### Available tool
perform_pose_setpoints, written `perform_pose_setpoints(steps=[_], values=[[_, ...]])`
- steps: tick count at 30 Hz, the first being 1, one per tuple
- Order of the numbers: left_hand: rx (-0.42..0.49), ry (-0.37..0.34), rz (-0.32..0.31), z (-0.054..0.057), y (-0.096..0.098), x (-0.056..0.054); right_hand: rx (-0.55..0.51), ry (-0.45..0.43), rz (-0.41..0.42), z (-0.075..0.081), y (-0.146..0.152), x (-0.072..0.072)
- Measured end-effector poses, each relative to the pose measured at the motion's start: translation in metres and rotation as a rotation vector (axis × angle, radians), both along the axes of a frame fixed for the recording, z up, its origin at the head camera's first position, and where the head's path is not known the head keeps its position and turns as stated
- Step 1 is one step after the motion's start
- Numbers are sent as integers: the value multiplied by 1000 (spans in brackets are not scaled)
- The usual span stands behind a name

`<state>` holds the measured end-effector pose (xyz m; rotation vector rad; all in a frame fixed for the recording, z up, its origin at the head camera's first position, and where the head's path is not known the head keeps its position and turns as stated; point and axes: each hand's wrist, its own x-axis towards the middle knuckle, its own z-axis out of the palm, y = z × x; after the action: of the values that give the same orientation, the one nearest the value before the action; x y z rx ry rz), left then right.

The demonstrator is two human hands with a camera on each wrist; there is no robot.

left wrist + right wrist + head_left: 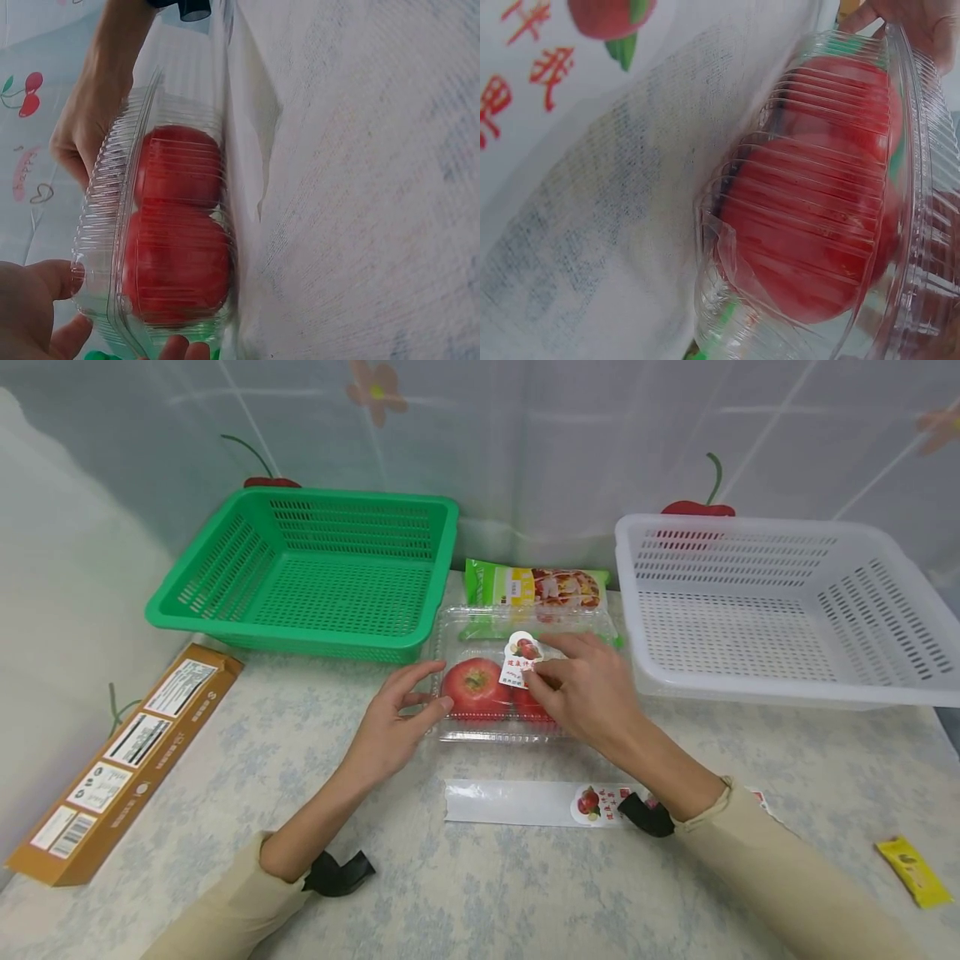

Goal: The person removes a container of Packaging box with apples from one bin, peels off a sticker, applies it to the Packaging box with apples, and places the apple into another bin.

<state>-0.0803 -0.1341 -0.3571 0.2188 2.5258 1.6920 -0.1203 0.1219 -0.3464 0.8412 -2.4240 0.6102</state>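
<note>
A clear plastic clamshell box (495, 737) with red apples (476, 689) inside stands closed on the table. At its left end my left hand (393, 718) holds the box, with curved fingers and thumb around the corner. A white apple-print sticker (516, 667) lies at the lid's top. My right hand (596, 685) pinches the sticker's right edge between thumb and index finger, covering part of it. In the left wrist view two apples (180, 262) show through the ribbed side. The right wrist view shows the box's other end, with the left hand (915, 22) beyond.
A sticker backing strip (510, 802) lies in front of the box, partly under my right forearm. Behind the box is a green food packet (480, 581). A green basket (300, 639) stands back left, a white basket (787, 685) back right. A brown carton (127, 768) and yellow sachet (913, 871) lie outward.
</note>
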Motion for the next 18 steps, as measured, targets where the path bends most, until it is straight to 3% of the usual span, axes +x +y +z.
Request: perform_pose_setpoints(steps=[12, 15, 18], values=[[12, 2, -12, -1, 0, 0, -1, -7, 4, 0, 0, 1], [15, 3, -18, -3, -1, 0, 56, -62, -56, 3, -2, 2], [19, 1, -22, -3, -1, -1, 187, -188, -146, 7, -5, 0]])
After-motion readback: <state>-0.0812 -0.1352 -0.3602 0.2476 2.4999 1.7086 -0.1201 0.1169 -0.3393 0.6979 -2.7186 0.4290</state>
